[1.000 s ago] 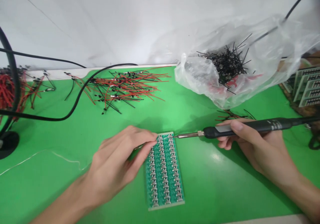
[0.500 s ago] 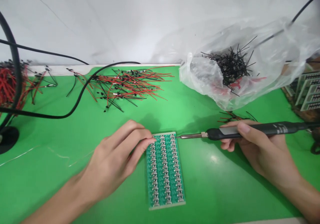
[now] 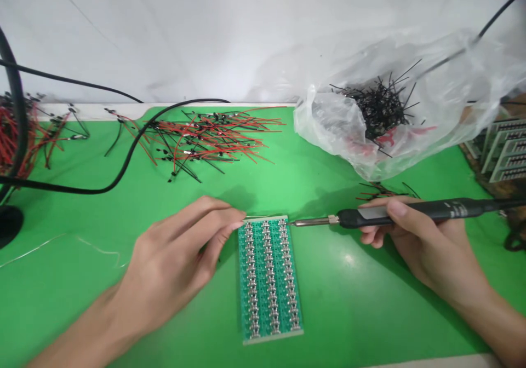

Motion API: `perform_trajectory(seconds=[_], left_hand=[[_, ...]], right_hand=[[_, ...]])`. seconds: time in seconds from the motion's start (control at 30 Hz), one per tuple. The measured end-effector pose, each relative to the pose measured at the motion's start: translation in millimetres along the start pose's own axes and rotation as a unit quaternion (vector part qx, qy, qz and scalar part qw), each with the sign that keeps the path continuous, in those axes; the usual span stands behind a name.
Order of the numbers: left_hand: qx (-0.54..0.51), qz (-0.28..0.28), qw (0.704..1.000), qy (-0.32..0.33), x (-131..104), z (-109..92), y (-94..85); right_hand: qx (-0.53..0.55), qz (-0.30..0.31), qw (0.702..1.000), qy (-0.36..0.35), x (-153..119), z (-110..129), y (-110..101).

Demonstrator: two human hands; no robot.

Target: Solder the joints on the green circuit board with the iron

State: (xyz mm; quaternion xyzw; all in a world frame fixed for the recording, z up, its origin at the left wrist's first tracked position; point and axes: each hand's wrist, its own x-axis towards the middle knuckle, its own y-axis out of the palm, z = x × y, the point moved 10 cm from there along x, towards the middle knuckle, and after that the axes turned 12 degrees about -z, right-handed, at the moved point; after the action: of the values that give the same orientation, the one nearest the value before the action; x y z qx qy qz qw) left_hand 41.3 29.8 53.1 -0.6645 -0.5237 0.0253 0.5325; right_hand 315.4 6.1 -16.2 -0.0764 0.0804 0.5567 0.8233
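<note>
A green circuit board [image 3: 259, 280] with three columns of shiny soldered parts lies on the green mat. My left hand [image 3: 181, 253] is at its upper left corner, thumb and fingers pinched on a thin solder wire [image 3: 263, 217] that runs along the board's top edge. More of this wire [image 3: 36, 252] trails on the mat at the left. In my right hand [image 3: 427, 247] is a black soldering iron [image 3: 370, 216], held like a pen. Its tip is at the board's upper right corner; whether it touches the board I cannot tell.
Red and black wire leads [image 3: 213, 138] lie in a pile at the back, with another pile [image 3: 12, 138] at far left. A clear plastic bag [image 3: 329, 121] holds black leads. Several boards [image 3: 509, 154] stand at right. A black cable [image 3: 123, 176] loops across the left.
My left hand has drawn back slightly left and up, off the board's corner, with the solder wire. The soldering iron stays at the upper right corner.
</note>
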Motion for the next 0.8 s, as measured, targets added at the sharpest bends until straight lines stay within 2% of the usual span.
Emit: perform_trajectory(seconds=[0.23, 0.47, 0.8], left_hand=[[-0.018, 0.003, 1.000, 0.009, 1.9, -1.5, 3.5], [-0.034, 0.048, 0.998, 0.016, -4.1, -4.4, 11.3], [-0.028, 0.036, 0.999, 0.009, -0.3, -6.7, 7.9]], right_hand=[[-0.008, -0.025, 1.000, 0.006, 0.4, -1.1, -4.8], [-0.022, -0.080, 0.996, 0.022, 1.1, -2.0, -12.5], [-0.018, -0.098, 0.994, 0.046, 0.4, -1.8, -15.5]])
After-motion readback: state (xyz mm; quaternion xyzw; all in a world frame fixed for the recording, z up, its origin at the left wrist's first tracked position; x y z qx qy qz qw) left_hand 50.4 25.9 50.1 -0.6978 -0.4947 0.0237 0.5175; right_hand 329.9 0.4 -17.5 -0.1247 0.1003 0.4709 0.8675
